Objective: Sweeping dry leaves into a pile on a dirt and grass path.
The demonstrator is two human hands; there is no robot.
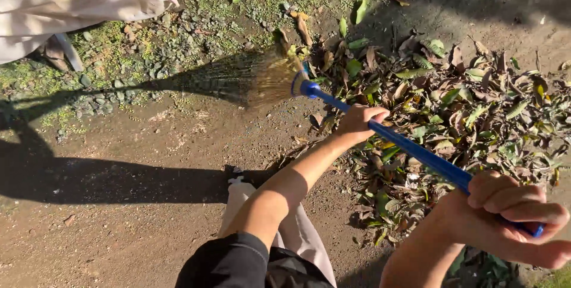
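I hold a broom with a blue handle (pixel 410 148) and a fan of straw bristles (pixel 270 77). My left hand (pixel 358 124) grips the handle partway down, close to the bristle end. My right hand (pixel 514 216) is closed around the handle's top end at the lower right. The bristles are blurred over the dirt, just left of a pile of dry and green leaves (pixel 452 115). The handle crosses above the pile's near edge.
Bare brown dirt (pixel 119 228) fills the lower left, crossed by dark shadows. Gravel and moss (pixel 148 44) lie at the top. A pale cloth sack (pixel 71 2) sits at the upper left. My light trouser leg and shoe (pixel 241 190) stand below the broom.
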